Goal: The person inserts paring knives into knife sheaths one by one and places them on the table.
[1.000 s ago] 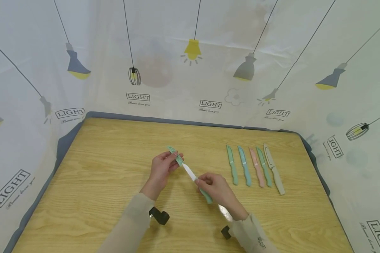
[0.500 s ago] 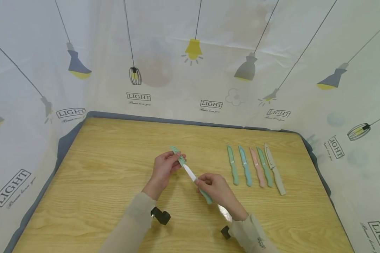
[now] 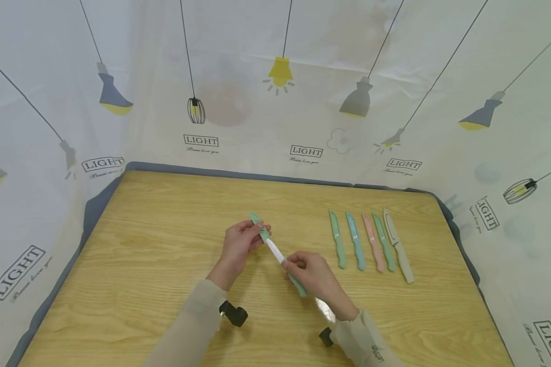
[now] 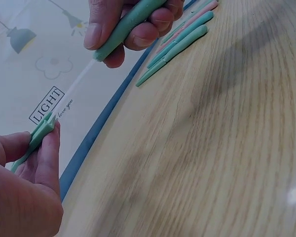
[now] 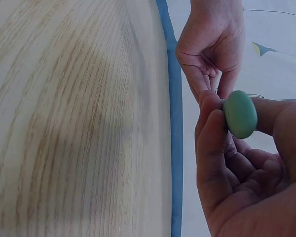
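Above the middle of the table, my left hand (image 3: 239,247) pinches a green blade sheath (image 3: 255,219) between thumb and fingers. My right hand (image 3: 314,272) grips the green handle of a knife (image 3: 298,286), its white blade (image 3: 275,251) pointing up and left toward the sheath. The blade's tip meets the sheath's mouth; how deep it sits inside is hidden. In the left wrist view the sheath (image 4: 39,133) lines up with the thin, edge-on blade. In the right wrist view the knife's rounded handle end (image 5: 240,114) faces the camera.
Several sheathed knives lie in a row at the right of the wooden table (image 3: 156,229): a green knife (image 3: 336,239), a blue knife (image 3: 355,240), a pink knife (image 3: 372,242), another green knife (image 3: 383,242) and a larger beige knife (image 3: 398,245). A printed curtain (image 3: 248,148) surrounds the table.
My left hand has moved slightly right with the sheath, bringing it more in line with the blade, and less blade shows. The right hand has stayed nearly still.
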A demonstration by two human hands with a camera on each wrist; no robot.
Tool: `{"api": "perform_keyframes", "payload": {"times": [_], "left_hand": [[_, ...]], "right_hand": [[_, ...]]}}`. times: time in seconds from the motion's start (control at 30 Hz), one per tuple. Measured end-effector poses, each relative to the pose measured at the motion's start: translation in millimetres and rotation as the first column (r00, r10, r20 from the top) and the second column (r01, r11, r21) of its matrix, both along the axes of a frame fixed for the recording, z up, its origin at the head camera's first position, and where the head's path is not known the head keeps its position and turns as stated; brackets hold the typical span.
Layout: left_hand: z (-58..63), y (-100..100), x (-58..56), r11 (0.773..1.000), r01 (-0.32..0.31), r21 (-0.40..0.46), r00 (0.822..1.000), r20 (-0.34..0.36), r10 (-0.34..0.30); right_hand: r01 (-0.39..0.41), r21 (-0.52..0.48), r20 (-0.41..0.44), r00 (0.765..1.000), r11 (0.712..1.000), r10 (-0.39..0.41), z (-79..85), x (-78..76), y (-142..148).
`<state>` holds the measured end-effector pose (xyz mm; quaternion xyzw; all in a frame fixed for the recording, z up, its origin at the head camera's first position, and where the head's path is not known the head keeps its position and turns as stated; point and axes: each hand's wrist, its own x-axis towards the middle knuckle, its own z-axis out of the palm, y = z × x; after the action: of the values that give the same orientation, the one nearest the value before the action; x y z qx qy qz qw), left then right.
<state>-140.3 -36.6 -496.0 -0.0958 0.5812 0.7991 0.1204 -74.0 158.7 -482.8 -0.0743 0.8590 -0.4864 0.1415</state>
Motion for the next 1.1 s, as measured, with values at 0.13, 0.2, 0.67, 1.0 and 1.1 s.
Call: {"api": "perform_keyframes", "payload": {"times": [0.13,0.2,0.67,1.0,1.1], "left_hand": [[-1.1,0.8,0.8,1.0,0.002,-0.007,1.0,-0.005,-0.002],[-1.7,1.3,1.2,1.0,0.006,-0.011,1.0,-0.01,-0.006],[-2.2,6.8,4.7,0.999,0.039,-0.037,0.999,-0.011,-0.04],[-2.8,11.4,5.6,0.998,0.047,-0.038,0.999,-0.002,-0.047],[-2.5,12.2,6.0,0.998,0.049,-0.042,0.999,0.003,-0.049]], "right_hand": [[-0.001,0.001,-0.003,1.0,1.0,0.001,-1.7,0.0,0.3],[-0.004,0.003,-0.005,1.0,1.0,0.004,-2.2,-0.1,0.5],[0.006,0.008,-0.03,1.0,1.0,-0.006,-3.1,-1.8,-0.1],[0.026,0.017,-0.029,0.999,1.0,-0.026,-0.3,-4.9,-3.4],[0.03,0.016,-0.03,0.999,0.999,-0.029,1.5,-5.0,-4.4]]}}
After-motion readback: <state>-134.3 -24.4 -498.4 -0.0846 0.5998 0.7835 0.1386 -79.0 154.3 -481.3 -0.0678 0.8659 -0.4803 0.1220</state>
